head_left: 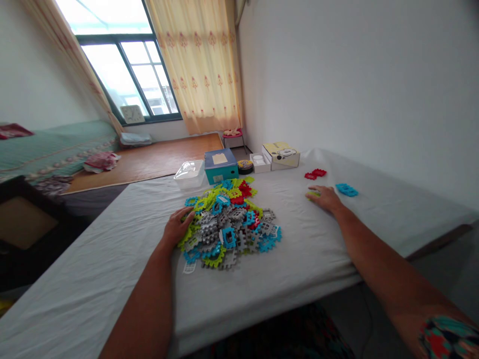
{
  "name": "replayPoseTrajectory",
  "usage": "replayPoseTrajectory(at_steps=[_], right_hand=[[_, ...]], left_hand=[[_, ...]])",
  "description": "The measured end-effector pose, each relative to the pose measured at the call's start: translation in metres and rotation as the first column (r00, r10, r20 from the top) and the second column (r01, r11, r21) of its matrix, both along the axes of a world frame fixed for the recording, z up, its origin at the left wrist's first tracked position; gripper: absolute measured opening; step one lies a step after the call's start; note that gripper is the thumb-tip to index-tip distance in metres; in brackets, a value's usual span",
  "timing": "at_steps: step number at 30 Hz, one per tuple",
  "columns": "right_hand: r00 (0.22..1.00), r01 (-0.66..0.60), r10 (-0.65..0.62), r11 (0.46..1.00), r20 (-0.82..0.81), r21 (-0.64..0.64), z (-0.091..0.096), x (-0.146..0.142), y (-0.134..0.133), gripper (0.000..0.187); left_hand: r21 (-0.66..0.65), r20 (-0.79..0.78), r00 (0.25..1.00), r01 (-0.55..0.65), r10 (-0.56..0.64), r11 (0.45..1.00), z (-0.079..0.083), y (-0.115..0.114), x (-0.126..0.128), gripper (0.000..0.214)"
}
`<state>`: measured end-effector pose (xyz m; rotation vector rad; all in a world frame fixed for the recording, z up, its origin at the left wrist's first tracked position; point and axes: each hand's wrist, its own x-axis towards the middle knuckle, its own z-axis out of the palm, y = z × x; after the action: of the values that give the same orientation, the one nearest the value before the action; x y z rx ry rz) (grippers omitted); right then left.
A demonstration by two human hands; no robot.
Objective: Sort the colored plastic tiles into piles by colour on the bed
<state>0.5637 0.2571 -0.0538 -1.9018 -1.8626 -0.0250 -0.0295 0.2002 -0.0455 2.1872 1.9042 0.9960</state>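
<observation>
A big heap of toothed plastic building pieces (228, 239), in grey, lime green, blue and red, lies on a cloth-covered table. At the heap's left edge rests my left hand (178, 227), its fingers stretched out against lime pieces, holding nothing that I can see. My right hand (326, 198) is off to the right, low over the cloth, with a lime green plastic piece (313, 194) between its thumb and fingers. Just beyond it are red pieces (315, 174). A few blue pieces (347, 189) lie to the right of that hand.
Along the table's far side stand a clear plastic container (189, 173), a blue box (220, 166), a round tin (245, 166), a small white box (260, 162) and a yellow box (280, 156). A wall (355, 89) borders the right side. White cloth (123, 249) covers the table.
</observation>
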Motion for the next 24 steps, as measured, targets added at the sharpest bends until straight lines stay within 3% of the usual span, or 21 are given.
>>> replayPoseTrajectory(at_steps=[3,6,8,9,11,13,14,19,21,24], right_hand=[[0.998,-0.059,0.059,0.997,0.005,-0.045,-0.001,-0.007,-0.005,0.043],[0.998,-0.064,0.065,0.994,-0.01,0.093,0.01,-0.031,-0.011,0.038],[0.976,-0.191,0.203,0.971,-0.073,0.147,0.024,-0.058,-0.019,0.036],[0.937,-0.314,0.33,0.94,-0.118,0.137,0.031,-0.074,-0.023,0.035],[0.795,-0.568,0.576,0.817,-0.19,0.1,0.044,-0.108,-0.031,0.034],[0.689,-0.696,0.695,0.713,-0.205,0.081,0.052,-0.14,-0.037,0.036],[0.675,-0.713,0.711,0.697,-0.197,0.071,0.054,-0.154,-0.038,0.038],[0.699,-0.701,0.697,0.712,-0.16,0.038,0.04,-0.2,-0.033,0.04],[0.719,-0.677,0.68,0.732,-0.142,0.074,0.031,-0.206,-0.032,0.034],[0.789,-0.577,0.595,0.803,-0.152,0.145,0.026,-0.198,-0.026,0.03]], left_hand=[[-0.007,-0.005,1.0,-0.003,0.003,1.0,0.001,-0.001,0.001,0.058],[-0.01,-0.003,1.0,-0.009,0.009,1.0,0.001,-0.001,0.001,0.057],[-0.01,0.005,1.0,-0.008,0.008,1.0,0.001,-0.001,0.001,0.056],[-0.009,0.008,1.0,-0.006,0.006,1.0,0.001,-0.001,0.001,0.055],[-0.006,0.01,1.0,-0.003,0.003,1.0,0.001,-0.001,0.002,0.055],[-0.006,0.006,1.0,-0.005,0.005,1.0,0.001,-0.001,0.002,0.055],[-0.008,0.004,1.0,-0.006,0.006,1.0,0.001,-0.002,0.002,0.055],[-0.024,0.005,1.0,-0.015,0.015,1.0,0.003,-0.002,0.002,0.059],[-0.027,0.005,1.0,-0.017,0.017,0.999,0.003,-0.001,0.002,0.059],[-0.025,0.005,1.0,-0.018,0.018,1.0,0.002,-0.001,0.002,0.057]])
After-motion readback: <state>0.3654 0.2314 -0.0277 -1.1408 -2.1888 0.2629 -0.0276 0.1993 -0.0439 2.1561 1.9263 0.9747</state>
